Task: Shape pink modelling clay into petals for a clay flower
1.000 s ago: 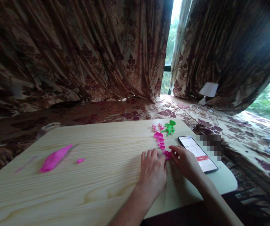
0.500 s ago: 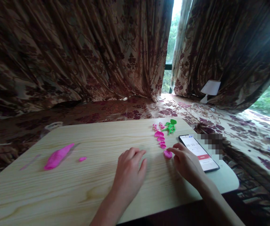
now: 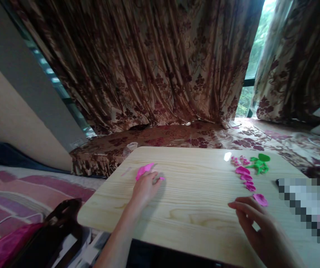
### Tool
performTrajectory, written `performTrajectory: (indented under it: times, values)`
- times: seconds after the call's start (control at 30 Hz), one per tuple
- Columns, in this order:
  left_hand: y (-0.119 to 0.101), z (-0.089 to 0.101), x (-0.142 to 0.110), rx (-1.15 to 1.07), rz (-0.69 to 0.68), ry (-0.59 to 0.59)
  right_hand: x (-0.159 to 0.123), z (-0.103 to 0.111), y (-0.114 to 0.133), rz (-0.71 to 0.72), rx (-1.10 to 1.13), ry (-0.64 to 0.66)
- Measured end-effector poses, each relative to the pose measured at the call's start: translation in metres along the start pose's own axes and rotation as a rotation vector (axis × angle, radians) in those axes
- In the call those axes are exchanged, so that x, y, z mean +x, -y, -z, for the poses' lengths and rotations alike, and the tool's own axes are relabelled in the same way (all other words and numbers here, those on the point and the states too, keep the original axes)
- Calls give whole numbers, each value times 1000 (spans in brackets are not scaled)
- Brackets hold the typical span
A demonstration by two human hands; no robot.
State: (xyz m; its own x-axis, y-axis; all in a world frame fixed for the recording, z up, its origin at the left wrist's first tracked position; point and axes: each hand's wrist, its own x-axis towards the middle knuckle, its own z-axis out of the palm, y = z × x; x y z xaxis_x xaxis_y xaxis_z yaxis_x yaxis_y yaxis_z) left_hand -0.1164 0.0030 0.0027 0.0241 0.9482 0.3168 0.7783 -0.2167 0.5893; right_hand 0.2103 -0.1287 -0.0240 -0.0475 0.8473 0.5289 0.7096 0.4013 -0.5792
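My left hand [image 3: 145,187] reaches over the left part of the table, thumb and index finger apart at a small pink clay piece [image 3: 162,178]. Just beyond its knuckles lies a larger pink clay lump [image 3: 144,170], partly covered by the hand. My right hand [image 3: 260,223] hovers low at the right, thumb and fingers drawn together with nothing visible between them. Close behind its knuckles rests a flattened pink clay disc [image 3: 260,200]. A row of ruffled pink clay pieces [image 3: 246,178] runs away from that disc.
At the far right of the wooden table [image 3: 193,193] lie green clay parts [image 3: 259,165] and small pink-and-white pieces [image 3: 239,160]. A phone, mostly pixelated, sits right of my right hand. A clear container [image 3: 130,148] stands behind the far left corner. A bag [image 3: 56,234] is at lower left.
The view has turned left. My left hand has moved left to the small clay piece. My right hand has come off the pink disc and back toward me.
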Motion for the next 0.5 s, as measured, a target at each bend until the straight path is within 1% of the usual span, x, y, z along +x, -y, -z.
performTrajectory:
  times: [0.07,0.13,0.2,0.27,0.3,0.33,0.4,0.47,0.5]
  values:
    - [-11,-4,1,-56,-6,17,2,-9,13,-27,59,17]
    - [-28,-9,-5,-127,-11,45,5,-16,29,-80,150,-1]
    - [-51,-16,-20,-220,-32,103,7,-24,44,-145,286,-48]
    - [-79,-24,-43,-374,-58,204,8,-31,56,-219,435,-120]
    - [-93,-28,-55,-581,-18,295,7,-34,61,-273,494,-160]
    - [-106,-32,-67,-742,36,353,6,-37,65,-313,547,-192]
    - [-127,-38,-88,-980,165,400,0,-37,71,-366,631,-235]
    - [-141,-42,-102,-1117,251,416,-7,-33,76,-398,701,-253]
    - [-146,-44,-107,-1156,270,426,-10,-30,78,-412,728,-261]
